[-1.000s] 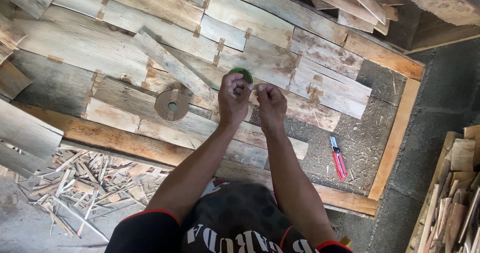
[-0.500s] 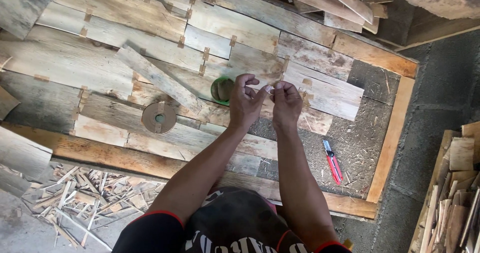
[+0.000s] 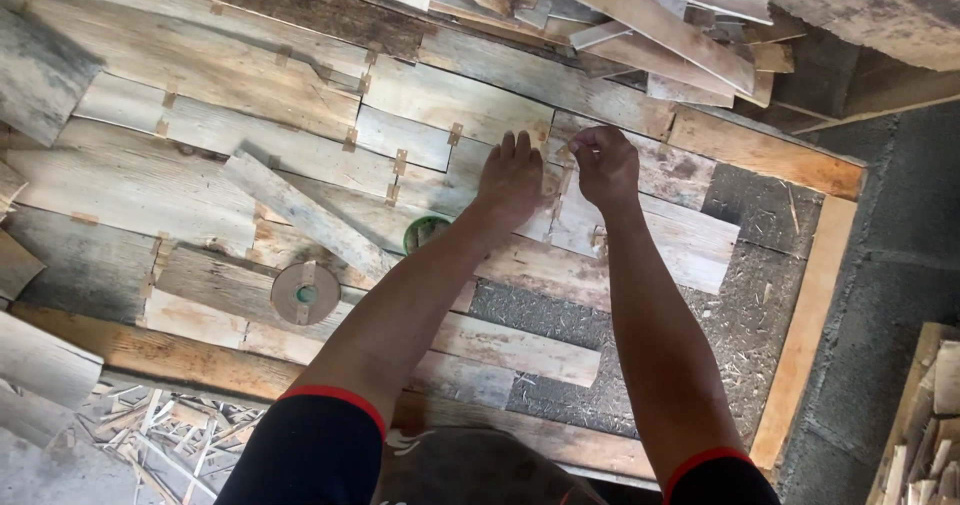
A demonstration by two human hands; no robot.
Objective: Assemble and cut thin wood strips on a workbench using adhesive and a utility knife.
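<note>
From the head camera I look straight down on my two bare arms reaching out over a patchwork of thin wooden veneer sheets (image 3: 200, 180) laid flat inside a wooden frame (image 3: 800, 345).

My left hand (image 3: 510, 180) lies palm down on a pale veneer piece (image 3: 450, 105), its fingers (image 3: 508, 147) spread flat and pressing on the wood, with nothing held in them.

My right hand (image 3: 603, 165) is just beside it, the fingers (image 3: 585, 145) curled and pinched together at the seam where two sheets meet. Whether they grip a small bit of tape I cannot tell, since it is too small to see.

Small tan tape strips (image 3: 455, 133) bridge the joints between many of the sheets.

A green tape roll (image 3: 425, 231) lies on the veneer, partly hidden behind my left forearm. Further left a brown tape roll (image 3: 305, 293) lies flat on the sheets, well apart from both hands.

A loose narrow slat (image 3: 300, 215) lies slantwise between the two rolls.

Loose boards (image 3: 640, 5) are piled at the top, and wood scraps (image 3: 150, 435) litter the floor at lower left.
</note>
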